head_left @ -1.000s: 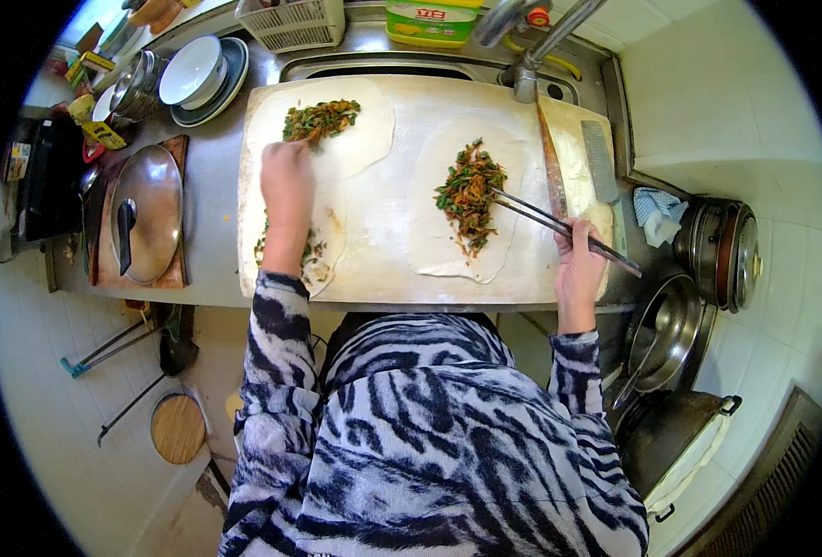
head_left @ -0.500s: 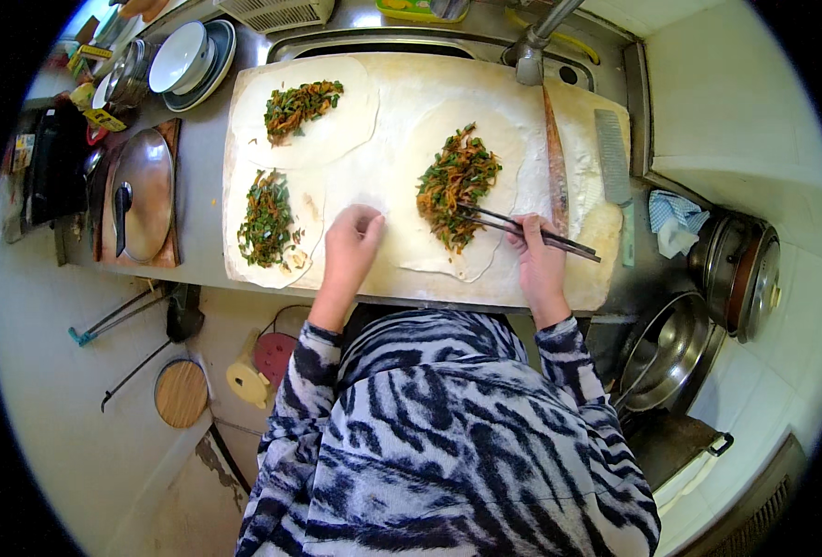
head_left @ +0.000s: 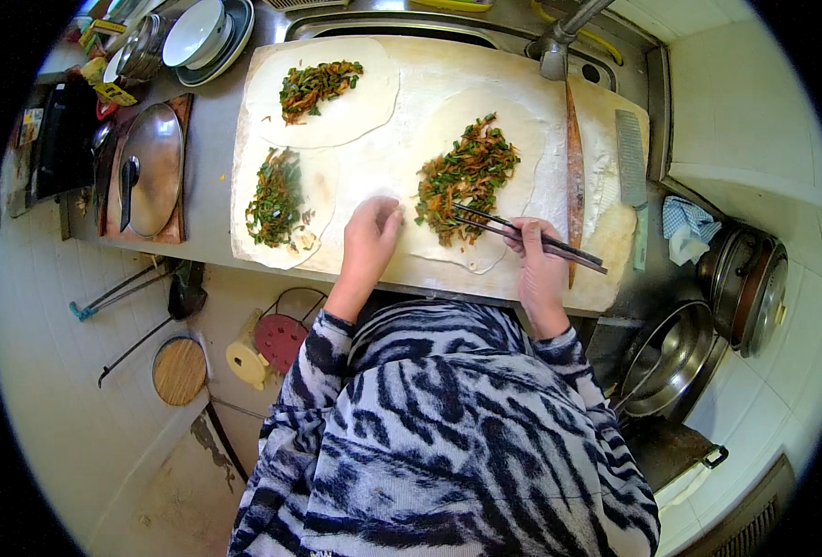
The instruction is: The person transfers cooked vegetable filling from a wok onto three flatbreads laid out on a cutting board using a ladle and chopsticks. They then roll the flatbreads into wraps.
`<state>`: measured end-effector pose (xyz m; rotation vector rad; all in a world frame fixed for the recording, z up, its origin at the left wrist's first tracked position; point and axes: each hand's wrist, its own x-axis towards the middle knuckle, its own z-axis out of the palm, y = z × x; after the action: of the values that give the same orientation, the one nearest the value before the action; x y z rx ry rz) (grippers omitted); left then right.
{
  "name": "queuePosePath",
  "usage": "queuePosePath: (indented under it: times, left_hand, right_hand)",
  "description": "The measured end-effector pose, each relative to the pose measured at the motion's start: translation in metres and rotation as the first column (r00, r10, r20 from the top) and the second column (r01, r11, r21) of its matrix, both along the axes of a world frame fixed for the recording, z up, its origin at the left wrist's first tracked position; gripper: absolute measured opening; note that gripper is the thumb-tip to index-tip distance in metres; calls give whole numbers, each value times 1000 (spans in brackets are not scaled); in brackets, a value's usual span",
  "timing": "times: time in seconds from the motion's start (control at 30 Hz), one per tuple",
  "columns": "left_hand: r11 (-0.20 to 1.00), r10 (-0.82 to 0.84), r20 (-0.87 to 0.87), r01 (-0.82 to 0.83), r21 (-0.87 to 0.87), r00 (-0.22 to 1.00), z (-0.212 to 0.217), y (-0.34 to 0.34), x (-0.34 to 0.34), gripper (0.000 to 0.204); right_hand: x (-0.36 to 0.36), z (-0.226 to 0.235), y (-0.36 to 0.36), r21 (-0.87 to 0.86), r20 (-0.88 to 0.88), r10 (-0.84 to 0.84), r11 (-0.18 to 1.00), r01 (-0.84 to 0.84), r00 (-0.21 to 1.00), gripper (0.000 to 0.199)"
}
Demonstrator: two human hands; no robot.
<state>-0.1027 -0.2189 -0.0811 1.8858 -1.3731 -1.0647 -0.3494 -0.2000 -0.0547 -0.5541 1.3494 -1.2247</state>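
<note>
Over the board (head_left: 374, 167), the right hand's (head_left: 539, 267) fingers grip chopsticks (head_left: 573, 252), tips at the filling (head_left: 471, 172) on dough (head_left: 439, 135), while nearby the left hand's (head_left: 370, 234) fingers curl, whether fully closed unclear.

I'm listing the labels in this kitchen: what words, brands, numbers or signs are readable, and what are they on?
None reads clearly.
Yellow box: dark print, too small.
Label near the black box: too small and blurred.
Shirt: pale marks at the picture's lower edge, cut off.

Black-and-white animal-patterned top (head_left: 466, 436), 2 long sleeves (head_left: 310, 371).
</note>
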Motion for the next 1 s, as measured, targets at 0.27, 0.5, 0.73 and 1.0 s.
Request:
queuePosePath:
  times: [0.27, 0.5, 0.73, 1.0]
  left_hand:
    - [998, -62, -55, 61, -22, 997, -1, 3, -2, 21]
    - [990, -132, -45, 130, -57, 990, -7, 14, 7, 22]
    - [971, -227, -48, 223, -89, 973, -2, 12, 6, 25]
    - [939, -308, -26, 300, -170, 951, -4, 7, 11, 27]
  right_hand:
    - [5, -5, -21, -55, 32, -137, 989, 139, 990, 29]
    - [15, -6, 18, 3, 61, -164, 986, 164, 985, 25]
    - [22, 0, 35, -7, -28, -188, 982, 188, 982, 24]
    - [36, 2, 47, -37, -63, -131, 991, 129, 989, 24]
